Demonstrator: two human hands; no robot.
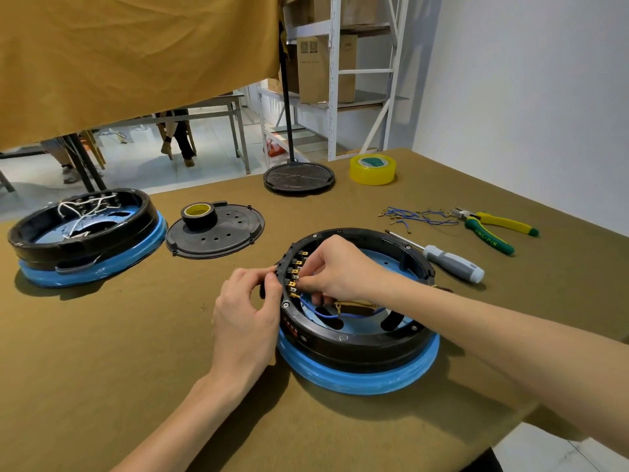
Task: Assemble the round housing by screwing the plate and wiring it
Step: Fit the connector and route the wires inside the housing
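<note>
- a second round housing (85,233) sat at the far left of the olive-covered table (136,335), black rim on a blue base, with white wires (85,212) tangled inside.
- just right of it lay a black round plate (218,231) with holes, and a roll of black tape (199,216) stood on the plate's left part.
- the left hand (246,313) was at the outer left rim of the near housing, fingers curled and pinching the black terminal strip (286,267) from outside.
- the round housing (357,318) being worked on sat near the front middle of the table, open side up, on its blue base.
- the right hand (335,267) reached inside the rim, fingertips pinching at the brass terminals (295,275); a blue wire (326,313) looped from there across the housing floor.
- behind, a black disc stand base (299,177) and a yellow tape roll (372,169) stood well apart from the housing.
- a grey-handled screwdriver (449,260) lay just beside the housing's right rim.
- farther right were loose blue wire pieces (415,216) and green-and-yellow pliers (493,229).
</note>
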